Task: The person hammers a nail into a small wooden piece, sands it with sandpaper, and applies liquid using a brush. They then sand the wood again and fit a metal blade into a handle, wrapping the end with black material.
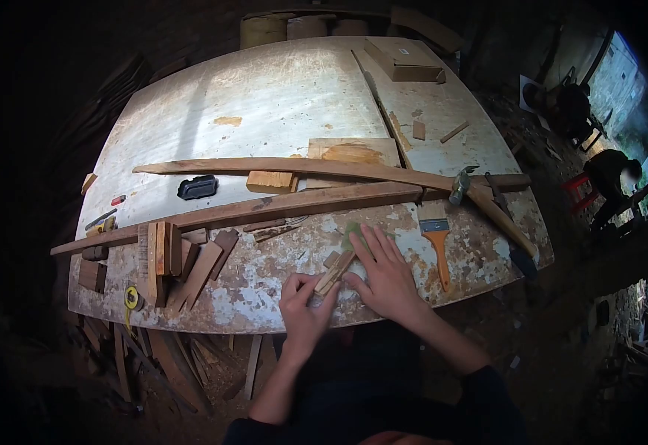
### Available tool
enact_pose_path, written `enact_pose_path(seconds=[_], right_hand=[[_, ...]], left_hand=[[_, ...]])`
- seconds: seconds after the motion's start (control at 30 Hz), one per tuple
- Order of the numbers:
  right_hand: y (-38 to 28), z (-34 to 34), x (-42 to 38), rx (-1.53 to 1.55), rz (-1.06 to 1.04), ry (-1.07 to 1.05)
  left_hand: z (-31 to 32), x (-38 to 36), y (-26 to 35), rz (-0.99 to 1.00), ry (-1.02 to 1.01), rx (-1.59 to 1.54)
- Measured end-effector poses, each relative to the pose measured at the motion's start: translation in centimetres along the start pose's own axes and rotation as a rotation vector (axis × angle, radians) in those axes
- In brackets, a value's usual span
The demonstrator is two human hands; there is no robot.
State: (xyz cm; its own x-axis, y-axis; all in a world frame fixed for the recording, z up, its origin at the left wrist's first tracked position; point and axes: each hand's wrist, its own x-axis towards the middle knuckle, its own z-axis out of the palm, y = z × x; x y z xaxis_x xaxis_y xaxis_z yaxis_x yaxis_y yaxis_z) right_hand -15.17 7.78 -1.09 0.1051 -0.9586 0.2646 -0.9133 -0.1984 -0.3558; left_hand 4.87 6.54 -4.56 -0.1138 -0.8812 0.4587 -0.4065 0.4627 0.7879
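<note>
My left hand (305, 305) is closed on a small piece of wood (331, 276), pinched between thumb and fingers near the bench's front edge. The wood slants up and to the right. My right hand (389, 276) lies stretched out, fingers extended, beside the wood's far end. Under its fingertips shows a greenish flat patch (351, 236), partly covered; its kind cannot be made out. A small wood chip (330, 259) lies just left of the held piece. Right of my right hand rests a paintbrush (436, 245) with an orange handle.
Long wooden bars (264, 206) cross the worn bench (257, 111). A hammer (487, 204) lies at the right, wood blocks (162, 256) and a tape measure (132, 298) at the left. Behind are a black tray (198, 187) and a cardboard box (404, 59). A person (609, 185) bends at far right.
</note>
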Motion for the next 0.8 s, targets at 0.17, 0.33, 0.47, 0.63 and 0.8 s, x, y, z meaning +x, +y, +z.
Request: enact_pose_path(seconds=[0.17, 0.33, 0.47, 0.63, 0.8], right_hand=[[-4.1, -0.2, -2.7, 0.137, -0.163, -0.033], [-3.3, 0.3, -1.9, 0.112, -0.136, -0.011], [-1.3, 0.9, -0.6, 0.058, -0.094, 0.011], [-4.9, -0.4, -2.6, 0.145, -0.216, -0.015], [1.0, 1.2, 0.2, -0.007, -0.016, 0.02]], left_hand=[[-0.8, 0.1, -0.3, -0.047, -0.068, 0.03], [0.2, 0.1, -0.4, -0.029, 0.009, 0.028], [0.0, 0.1, -0.2, -0.001, 0.016, 0.022], [-0.1, -0.3, -0.5, 0.008, -0.002, 0.055], [0.3, 0.3, 0.4, 0.035, 0.031, 0.071]])
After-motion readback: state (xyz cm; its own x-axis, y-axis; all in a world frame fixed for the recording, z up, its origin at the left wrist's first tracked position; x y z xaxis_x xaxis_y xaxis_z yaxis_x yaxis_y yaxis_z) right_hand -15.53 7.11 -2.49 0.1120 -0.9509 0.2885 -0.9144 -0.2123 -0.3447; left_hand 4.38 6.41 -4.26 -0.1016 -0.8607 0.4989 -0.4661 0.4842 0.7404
